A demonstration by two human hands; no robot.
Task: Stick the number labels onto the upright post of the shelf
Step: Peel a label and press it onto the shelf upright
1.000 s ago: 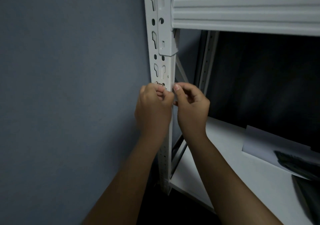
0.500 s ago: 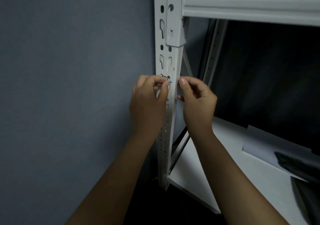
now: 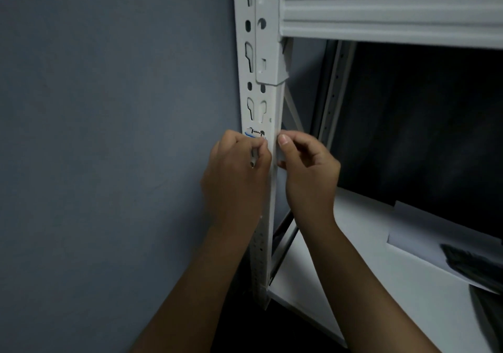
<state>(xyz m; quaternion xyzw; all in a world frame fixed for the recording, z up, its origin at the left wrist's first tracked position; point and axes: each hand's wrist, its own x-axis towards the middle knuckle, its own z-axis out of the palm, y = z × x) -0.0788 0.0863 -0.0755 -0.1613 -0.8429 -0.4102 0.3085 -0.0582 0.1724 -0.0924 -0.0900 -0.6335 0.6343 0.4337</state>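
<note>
Left hand (image 3: 236,178): fingers curled, pinching the label (image 3: 254,134) against the post (image 3: 269,107).
Right hand (image 3: 307,167): fingers curled, pinching the post's edge, beside the label.

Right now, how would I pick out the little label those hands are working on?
Find the white upright post at the shelf's left front corner, beside the grey wall. Follow it down past the keyhole slots to where the left hand and right hand meet. The label sits just above the left fingertips, the only spot with dark and blue marks.
</note>
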